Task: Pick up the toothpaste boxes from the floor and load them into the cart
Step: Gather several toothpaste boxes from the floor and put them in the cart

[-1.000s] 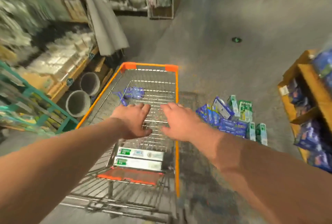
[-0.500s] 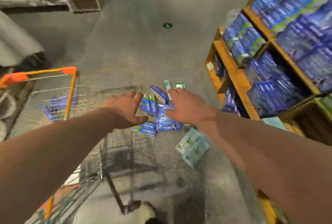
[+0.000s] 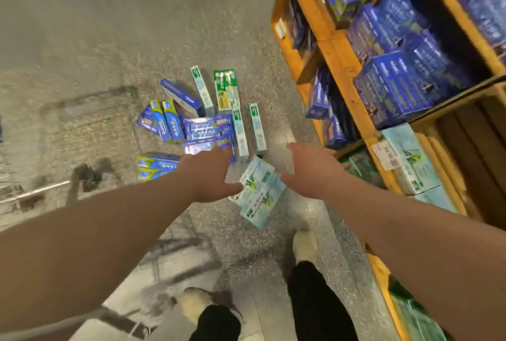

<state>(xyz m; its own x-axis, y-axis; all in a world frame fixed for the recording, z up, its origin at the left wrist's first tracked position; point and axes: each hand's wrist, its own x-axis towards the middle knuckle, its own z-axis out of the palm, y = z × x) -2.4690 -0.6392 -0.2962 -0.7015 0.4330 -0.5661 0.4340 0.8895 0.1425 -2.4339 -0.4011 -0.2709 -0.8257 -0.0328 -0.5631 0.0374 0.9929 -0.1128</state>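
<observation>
Toothpaste boxes are lying in a loose heap on the speckled floor, toward 12 o'clock from the person's two outstretched arms. Blue boxes are making up the middle and the 9 o'clock side of the heap, while long pale green boxes are lying side by side at its 3 o'clock edge and fanning out toward 12 o'clock. A pale green pack is lying tilted at the heap's 5 o'clock corner, between the two hands. The left hand is hovering over the nearest blue boxes with fingers straight and thumb pointing toward 3 o'clock. Its grip is lying open and holding nothing, and whether the fingertips are touching a box I cannot tell. The right hand is hovering just at 3 o'clock of the pale green pack, fingers spread, its grip likewise wide open and empty. A wooden shelf is running along the 3 o'clock side, with stacks of blue cartons filling it and a white price tag hanging on its lower edge. Two pale shoes and dark trouser legs are showing at 6 o'clock
</observation>
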